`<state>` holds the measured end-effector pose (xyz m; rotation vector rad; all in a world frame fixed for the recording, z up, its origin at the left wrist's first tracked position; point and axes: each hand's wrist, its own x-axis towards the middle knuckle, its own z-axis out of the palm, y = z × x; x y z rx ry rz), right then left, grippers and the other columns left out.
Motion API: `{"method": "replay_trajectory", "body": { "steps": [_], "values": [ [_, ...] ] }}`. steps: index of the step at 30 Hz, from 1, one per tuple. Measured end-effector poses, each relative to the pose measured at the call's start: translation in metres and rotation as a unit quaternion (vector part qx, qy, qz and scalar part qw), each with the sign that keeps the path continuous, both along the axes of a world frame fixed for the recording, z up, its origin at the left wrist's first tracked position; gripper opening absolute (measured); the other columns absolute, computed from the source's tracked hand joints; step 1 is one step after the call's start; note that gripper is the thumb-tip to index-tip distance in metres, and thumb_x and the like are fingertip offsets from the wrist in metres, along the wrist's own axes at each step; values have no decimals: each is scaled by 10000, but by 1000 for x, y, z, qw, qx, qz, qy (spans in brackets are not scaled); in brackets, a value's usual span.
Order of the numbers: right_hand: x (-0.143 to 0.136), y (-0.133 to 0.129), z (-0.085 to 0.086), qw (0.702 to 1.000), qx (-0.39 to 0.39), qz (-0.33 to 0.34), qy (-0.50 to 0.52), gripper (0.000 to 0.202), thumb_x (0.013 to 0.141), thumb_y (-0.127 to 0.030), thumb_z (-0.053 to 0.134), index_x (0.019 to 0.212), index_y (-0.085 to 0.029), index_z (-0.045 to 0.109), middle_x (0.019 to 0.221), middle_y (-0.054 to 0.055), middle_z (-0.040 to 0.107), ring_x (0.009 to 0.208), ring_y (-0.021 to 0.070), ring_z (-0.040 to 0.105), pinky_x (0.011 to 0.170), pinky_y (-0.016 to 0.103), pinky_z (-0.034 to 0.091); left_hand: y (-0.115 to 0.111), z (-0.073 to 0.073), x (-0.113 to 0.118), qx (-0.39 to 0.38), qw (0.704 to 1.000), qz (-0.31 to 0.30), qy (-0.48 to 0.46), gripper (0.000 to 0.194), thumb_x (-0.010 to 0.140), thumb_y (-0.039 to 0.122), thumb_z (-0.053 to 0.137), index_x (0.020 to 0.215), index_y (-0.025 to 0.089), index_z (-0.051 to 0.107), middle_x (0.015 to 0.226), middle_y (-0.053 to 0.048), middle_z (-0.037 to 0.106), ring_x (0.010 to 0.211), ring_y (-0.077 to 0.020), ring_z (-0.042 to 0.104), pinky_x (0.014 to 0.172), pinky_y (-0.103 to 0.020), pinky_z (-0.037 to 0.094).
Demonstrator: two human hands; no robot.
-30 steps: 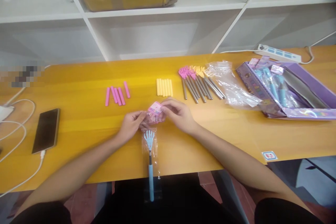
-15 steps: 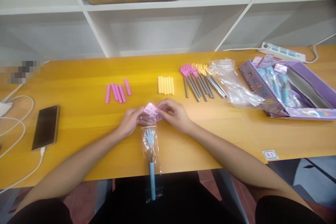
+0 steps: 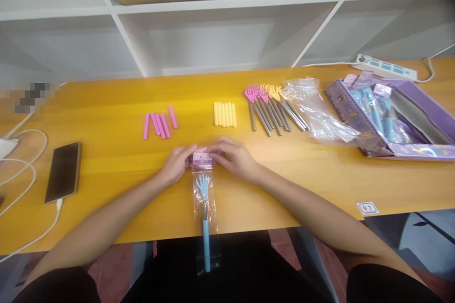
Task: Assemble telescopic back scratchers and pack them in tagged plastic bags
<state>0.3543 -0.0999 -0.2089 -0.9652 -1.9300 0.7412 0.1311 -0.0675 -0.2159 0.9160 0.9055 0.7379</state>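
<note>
A blue back scratcher (image 3: 206, 241) lies inside a clear plastic bag (image 3: 211, 208), its hand-shaped end on the table and its handle reaching past the front edge. At the top of the bag sits a pink and purple header card (image 3: 202, 158). My left hand (image 3: 177, 163) is closed on the card's left edge, with some fingers hidden behind it. My right hand (image 3: 232, 156) pinches the upper right part of the same card. Farther back lie several pink handle tubes (image 3: 160, 125) and a row of yellow handle tubes (image 3: 224, 114).
Back right are metal-rod scratchers with pink and yellow heads (image 3: 273, 104), empty plastic bags (image 3: 320, 113), a purple box (image 3: 377, 144) holding bagged blue scratchers, and a power strip (image 3: 387, 67). A phone (image 3: 64, 170) on a cable lies left. White shelving (image 3: 227, 8) rises behind.
The header card, tilted up between my fingers before, now lies flatter against the top of the bag with its front showing. Both hands stay at its sides.
</note>
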Motion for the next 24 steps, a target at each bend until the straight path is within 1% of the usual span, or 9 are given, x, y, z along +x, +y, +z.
{"method": "replay_trajectory", "body": {
  "steps": [5, 8, 11, 14, 17, 19, 21, 22, 24],
  "values": [
    [1, -3, 0, 1000, -6, 24, -8, 219, 1080, -294, 575, 1186, -270, 765, 1018, 60, 624, 912, 193, 630, 811, 358, 551, 0, 0, -1, 23, 1000, -10, 10, 509, 800, 629, 815, 896, 129, 841, 1030, -157, 839, 1007, -341, 790, 921, -457, 627],
    [2, -5, 1, 999, -8, 37, -18, 230, 1081, -280, 562, 1187, -270, 766, 1017, 60, 594, 942, 195, 615, 832, 357, 551, 0, 0, -3, 26, 999, -17, 9, 507, 827, 630, 797, 927, 136, 852, 1067, -157, 838, 1012, -344, 790, 915, -459, 623],
    [3, -5, 1, 999, 0, 40, -15, 227, 1088, -271, 542, 1178, -264, 751, 1018, 57, 585, 929, 188, 608, 820, 351, 551, 0, -3, -4, 36, 999, -24, 13, 531, 863, 638, 767, 972, 125, 853, 1081, -159, 836, 1005, -334, 788, 917, -444, 613],
    [2, -4, -2, 1000, 2, 5, 2, 193, 1074, -285, 582, 1224, -252, 698, 1020, 51, 579, 868, 175, 594, 752, 332, 546, -1, -6, -5, 45, 998, -31, 23, 576, 892, 652, 737, 1038, 106, 845, 1085, -162, 833, 979, -315, 784, 914, -425, 601],
    [2, -2, -4, 999, -13, -38, 4, 270, 1031, -311, 673, 1291, -246, 645, 1061, 55, 587, 839, 168, 591, 710, 319, 545, 0, -9, -7, 59, 997, -48, 33, 587, 929, 646, 702, 1097, 100, 835, 1104, -163, 827, 981, -298, 774, 912, -408, 591],
    [2, -1, -5, 999, -16, -39, -2, 239, 1020, -318, 696, 1246, -246, 667, 1080, 61, 607, 865, 175, 605, 721, 320, 551, 1, -11, -9, 75, 994, -59, 46, 576, 955, 639, 675, 1110, 107, 832, 1128, -163, 821, 995, -287, 766, 918, -396, 587],
    [3, 0, -5, 999, -13, -33, -2, 136, 1037, -310, 670, 1148, -238, 702, 1055, 60, 637, 883, 180, 619, 734, 321, 545, 2, -11, -11, 88, 991, -76, 61, 584, 975, 648, 641, 1113, 112, 830, 1157, -165, 813, 999, -277, 762, 908, -384, 588],
    [3, 0, -5, 999, -12, -33, 1, 110, 1049, -301, 651, 1109, -232, 712, 1032, 58, 650, 877, 178, 622, 734, 319, 538, 2, -11, -12, 94, 989, -88, 67, 600, 981, 662, 621, 1119, 115, 827, 1167, -164, 810, 989, -272, 763, 886, -375, 592],
    [4, 1, -4, 999, -11, -40, 9, 121, 1063, -291, 625, 1059, -219, 722, 986, 52, 664, 852, 171, 621, 729, 313, 522, 3, -9, -14, 111, 983, -121, 86, 616, 982, 679, 606, 1128, 121, 821, 1144, -149, 813, 943, -255, 763, 826, -349, 594]
  ]
}}
